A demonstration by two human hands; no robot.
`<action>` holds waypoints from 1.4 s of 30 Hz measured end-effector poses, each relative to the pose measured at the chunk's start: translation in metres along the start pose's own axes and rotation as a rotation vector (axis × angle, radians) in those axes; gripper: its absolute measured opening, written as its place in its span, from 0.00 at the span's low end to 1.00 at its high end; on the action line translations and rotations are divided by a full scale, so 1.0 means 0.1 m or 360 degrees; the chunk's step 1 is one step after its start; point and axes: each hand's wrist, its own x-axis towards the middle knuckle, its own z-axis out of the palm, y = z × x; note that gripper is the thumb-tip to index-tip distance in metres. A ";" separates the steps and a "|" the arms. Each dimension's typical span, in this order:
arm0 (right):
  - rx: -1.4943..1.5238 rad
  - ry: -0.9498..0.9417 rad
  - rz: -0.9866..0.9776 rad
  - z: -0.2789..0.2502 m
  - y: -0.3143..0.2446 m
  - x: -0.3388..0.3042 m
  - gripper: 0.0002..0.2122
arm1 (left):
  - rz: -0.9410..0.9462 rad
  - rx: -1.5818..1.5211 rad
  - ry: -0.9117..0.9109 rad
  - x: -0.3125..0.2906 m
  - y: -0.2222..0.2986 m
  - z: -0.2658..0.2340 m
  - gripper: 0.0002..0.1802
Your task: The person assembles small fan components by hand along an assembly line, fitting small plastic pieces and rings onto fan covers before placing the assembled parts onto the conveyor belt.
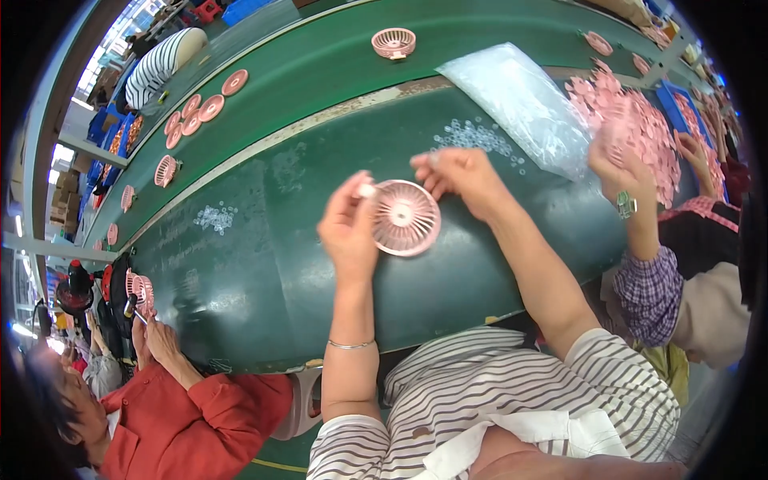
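Observation:
My left hand [349,228] grips a round pink fan housing [406,228] by its left rim, with the slatted, bowl-like side facing up. A small white part [367,190] shows at that hand's fingertips, on the housing's edge. Just off the upper right of the housing is my right hand [470,178], its thumb and fingers pinched together. Whatever sits in that pinch is too small and blurred to name. Beyond it, little translucent rings [478,138] lie scattered on the green table [280,264]. A second cluster of such rings [216,218] is off to the left.
A plastic bag [520,100] lies at the far right of the table, beside a heap of pink parts [640,136]. Along the back runs a green conveyor [312,72] carrying pink discs [211,107] and housings [393,43]. Co-workers sit close on both sides, one in a red sleeve [232,408].

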 end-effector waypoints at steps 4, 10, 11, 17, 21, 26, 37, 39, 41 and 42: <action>-0.0727 0.0392 -0.0042 -0.24 -0.47 -0.05 0.08 | -0.0068 -0.0061 0.0347 0.22 0.03 -0.25 0.16; -0.1919 0.0094 -0.0680 -0.38 -0.15 -0.12 0.06 | -0.0146 -0.0414 0.0211 0.52 0.18 0.22 0.16; -0.1899 0.0121 -0.0665 -0.34 -0.03 -0.12 0.05 | -0.0129 -0.0394 0.0099 0.60 0.04 0.30 0.16; -0.1914 0.0236 -0.0683 -0.27 0.24 -0.18 0.08 | -0.0570 -0.0414 -0.0354 0.73 -0.24 1.76 0.18; -0.1677 0.0228 -0.0430 -0.30 0.18 -0.21 0.11 | -0.0645 -0.0547 -0.0790 0.82 -0.25 2.49 0.27; -0.1755 0.0193 -0.0753 -0.08 0.15 -0.20 0.05 | 0.0304 0.0833 -0.0477 1.99 -0.72 2.10 0.21; -0.1742 0.0170 -0.0799 -0.22 0.15 -0.21 0.04 | -0.0550 0.1423 0.0143 2.94 -0.91 1.83 0.15; -0.1706 0.0200 -0.0754 -0.33 0.19 -0.21 0.04 | -0.0268 0.1431 0.0205 2.75 -0.85 1.87 0.12; -0.1604 0.0253 -0.0758 -0.33 0.19 -0.22 0.04 | 0.0259 0.1413 0.0195 2.57 -0.59 1.57 0.10; -0.1519 0.0271 -0.0773 -0.29 0.20 -0.22 0.04 | 0.0475 0.1387 0.0108 2.51 -0.41 1.29 0.09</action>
